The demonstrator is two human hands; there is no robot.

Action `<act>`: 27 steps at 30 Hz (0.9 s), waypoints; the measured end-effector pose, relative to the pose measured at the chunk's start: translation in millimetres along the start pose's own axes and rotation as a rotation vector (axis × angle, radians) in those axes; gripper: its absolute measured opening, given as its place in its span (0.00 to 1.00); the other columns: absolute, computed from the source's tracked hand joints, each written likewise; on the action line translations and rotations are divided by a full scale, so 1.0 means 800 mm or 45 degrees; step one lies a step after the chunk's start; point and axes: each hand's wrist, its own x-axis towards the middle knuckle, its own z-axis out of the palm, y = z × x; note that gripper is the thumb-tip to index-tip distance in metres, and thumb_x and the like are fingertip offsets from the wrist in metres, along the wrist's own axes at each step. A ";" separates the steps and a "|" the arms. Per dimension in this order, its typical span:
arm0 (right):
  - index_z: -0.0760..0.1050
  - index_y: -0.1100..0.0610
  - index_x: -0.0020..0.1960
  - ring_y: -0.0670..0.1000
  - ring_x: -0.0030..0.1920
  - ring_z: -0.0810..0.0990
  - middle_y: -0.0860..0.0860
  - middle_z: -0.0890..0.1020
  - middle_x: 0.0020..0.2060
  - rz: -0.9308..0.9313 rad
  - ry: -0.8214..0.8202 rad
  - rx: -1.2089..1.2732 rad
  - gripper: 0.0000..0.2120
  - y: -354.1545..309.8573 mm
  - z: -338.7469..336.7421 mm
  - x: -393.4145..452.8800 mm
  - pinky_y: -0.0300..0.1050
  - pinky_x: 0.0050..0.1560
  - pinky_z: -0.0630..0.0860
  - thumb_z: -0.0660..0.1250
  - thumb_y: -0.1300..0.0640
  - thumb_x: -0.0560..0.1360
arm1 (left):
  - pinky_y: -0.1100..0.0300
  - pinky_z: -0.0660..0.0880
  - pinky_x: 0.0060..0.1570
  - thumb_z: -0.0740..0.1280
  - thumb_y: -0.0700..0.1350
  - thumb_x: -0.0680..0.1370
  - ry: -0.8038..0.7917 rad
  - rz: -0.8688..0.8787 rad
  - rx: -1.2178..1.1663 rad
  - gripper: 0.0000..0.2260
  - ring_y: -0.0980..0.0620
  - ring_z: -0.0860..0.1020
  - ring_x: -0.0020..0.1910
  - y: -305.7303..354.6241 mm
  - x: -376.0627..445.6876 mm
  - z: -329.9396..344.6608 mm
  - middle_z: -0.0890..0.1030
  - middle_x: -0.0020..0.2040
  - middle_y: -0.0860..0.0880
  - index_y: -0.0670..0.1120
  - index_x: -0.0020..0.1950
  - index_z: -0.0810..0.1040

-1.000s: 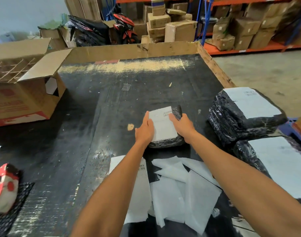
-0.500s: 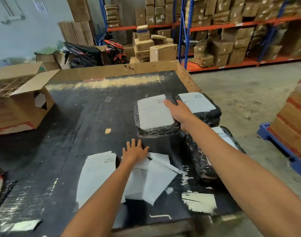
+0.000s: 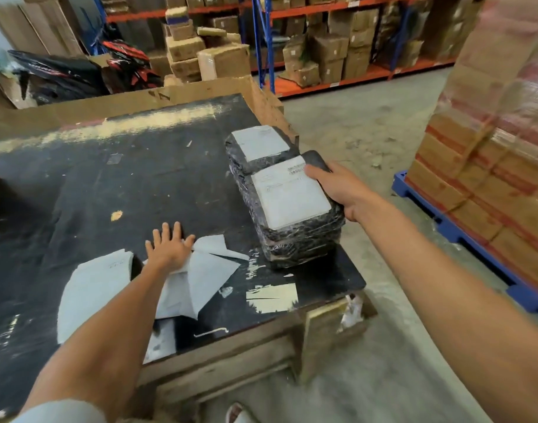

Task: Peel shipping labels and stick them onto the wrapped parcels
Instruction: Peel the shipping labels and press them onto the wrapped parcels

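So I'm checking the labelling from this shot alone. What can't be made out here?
- Print on the white label of the near black-wrapped parcel: too small, its corner under the right hand.
- Right hand's grip: fingers hidden behind the parcel's far side.
- Loose white backing sheets: partly under the left hand and forearm.
- Shrink-wrapped carton stack: blurred, cut off by the right edge.

A black-topped table [image 3: 157, 184] with a worn wooden frame is carrying two black-wrapped parcels [image 3: 295, 239] stacked at its right edge, another labelled parcel [image 3: 258, 145] behind them, loose white sheets [image 3: 200, 276] near the front, and tape scraps [image 3: 272, 297] sticking to its surface.
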 end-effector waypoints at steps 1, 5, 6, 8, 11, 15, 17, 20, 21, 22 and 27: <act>0.75 0.55 0.68 0.54 0.57 0.84 0.53 0.84 0.59 0.018 0.000 -0.011 0.20 0.002 -0.001 0.003 0.55 0.63 0.79 0.69 0.47 0.79 | 0.41 0.41 0.78 0.46 0.61 0.84 0.022 -0.006 -0.002 0.30 0.42 0.40 0.81 0.000 0.000 0.000 0.40 0.83 0.46 0.51 0.83 0.42; 0.78 0.51 0.55 0.57 0.59 0.83 0.55 0.84 0.59 0.062 -0.047 -0.061 0.07 -0.001 0.002 0.005 0.57 0.66 0.77 0.66 0.49 0.81 | 0.41 0.41 0.78 0.47 0.60 0.84 0.106 -0.004 -0.018 0.29 0.42 0.42 0.81 0.001 -0.002 0.009 0.43 0.83 0.47 0.51 0.83 0.46; 0.77 0.51 0.51 0.58 0.60 0.82 0.56 0.84 0.60 0.065 -0.048 -0.069 0.05 -0.004 0.003 0.006 0.57 0.66 0.76 0.66 0.49 0.81 | 0.41 0.41 0.78 0.48 0.60 0.84 0.126 -0.004 -0.025 0.29 0.42 0.42 0.81 0.001 -0.003 0.011 0.44 0.83 0.47 0.51 0.83 0.47; 0.76 0.51 0.49 0.59 0.61 0.82 0.57 0.84 0.60 0.076 -0.067 -0.077 0.06 -0.008 0.004 0.005 0.57 0.65 0.76 0.66 0.50 0.81 | 0.41 0.41 0.78 0.49 0.60 0.84 0.147 -0.007 -0.039 0.29 0.43 0.43 0.81 0.000 -0.004 0.013 0.45 0.83 0.47 0.51 0.83 0.48; 0.78 0.56 0.54 0.58 0.59 0.81 0.56 0.83 0.59 0.069 -0.029 -0.253 0.12 -0.007 0.007 0.009 0.52 0.62 0.77 0.63 0.48 0.81 | 0.41 0.41 0.78 0.49 0.59 0.84 0.151 0.007 -0.040 0.29 0.43 0.44 0.81 0.001 -0.006 0.013 0.46 0.83 0.46 0.51 0.83 0.49; 0.76 0.56 0.50 0.58 0.51 0.76 0.56 0.79 0.48 -0.001 0.062 -0.774 0.19 -0.003 0.010 0.015 0.48 0.48 0.71 0.55 0.42 0.79 | 0.41 0.42 0.77 0.52 0.58 0.84 0.138 0.013 -0.071 0.28 0.43 0.45 0.81 0.000 -0.007 0.008 0.48 0.83 0.47 0.50 0.83 0.52; 0.72 0.57 0.46 0.56 0.46 0.74 0.54 0.76 0.41 -0.022 0.043 -0.843 0.18 -0.001 0.009 0.018 0.47 0.43 0.69 0.54 0.43 0.80 | 0.41 0.44 0.77 0.53 0.58 0.84 0.137 0.017 -0.088 0.28 0.43 0.46 0.81 -0.001 -0.007 0.005 0.49 0.83 0.47 0.50 0.82 0.53; 0.70 0.57 0.44 0.53 0.39 0.73 0.53 0.75 0.37 -0.050 0.043 -0.926 0.18 0.002 0.008 0.021 0.46 0.36 0.65 0.53 0.45 0.83 | 0.42 0.45 0.78 0.54 0.58 0.83 0.130 0.021 -0.117 0.28 0.44 0.47 0.81 -0.001 -0.010 0.003 0.50 0.83 0.47 0.50 0.82 0.54; 0.71 0.57 0.45 0.53 0.40 0.74 0.53 0.75 0.38 -0.057 0.046 -0.954 0.19 0.002 0.008 0.025 0.46 0.36 0.65 0.52 0.45 0.83 | 0.42 0.45 0.78 0.54 0.59 0.83 0.136 0.029 -0.112 0.29 0.44 0.47 0.81 -0.001 -0.010 0.002 0.50 0.83 0.47 0.51 0.82 0.54; 0.72 0.58 0.47 0.55 0.42 0.74 0.54 0.75 0.40 -0.049 0.051 -0.985 0.19 0.000 0.008 0.027 0.46 0.36 0.65 0.51 0.45 0.83 | 0.41 0.46 0.77 0.54 0.59 0.83 0.136 0.036 -0.115 0.29 0.44 0.48 0.81 -0.001 -0.010 0.000 0.51 0.83 0.47 0.50 0.82 0.55; 0.75 0.63 0.61 0.60 0.55 0.76 0.63 0.78 0.58 0.016 0.022 -1.092 0.27 -0.007 0.012 0.030 0.48 0.49 0.69 0.47 0.44 0.84 | 0.36 0.48 0.75 0.51 0.55 0.84 0.089 0.045 -0.138 0.22 0.44 0.57 0.79 -0.003 -0.009 -0.019 0.62 0.80 0.48 0.51 0.77 0.66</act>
